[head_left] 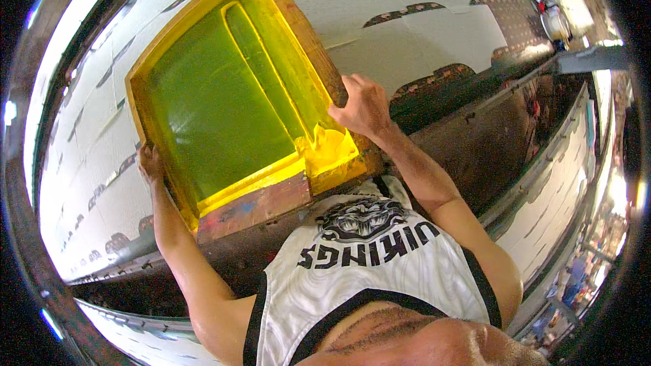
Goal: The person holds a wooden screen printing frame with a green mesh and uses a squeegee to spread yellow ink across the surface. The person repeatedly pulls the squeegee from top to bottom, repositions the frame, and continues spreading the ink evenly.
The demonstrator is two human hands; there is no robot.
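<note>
A wooden screen-printing frame (298, 17), stained yellow, lies tilted in front of me over the long table. Its mesh (203, 95) looks green, with a long narrow outline running down the right side. My left hand (150, 163) grips the frame's left rail, fingers partly hidden by it. On the right rail, my right hand (365, 105) is closed, thumb over the inner edge. A wooden squeegee (258, 209) rests along the near end inside the frame, its edge coated yellow. Beside it, a thick pool of yellow ink (331, 149) fills the near right corner.
The long table (380, 34) carries pale sheets with dark patterned gaps between them. Beyond its right end stands a white container (556, 26) among small items. A second table (542, 196) with pale sheets runs behind me on the right, across a dark aisle.
</note>
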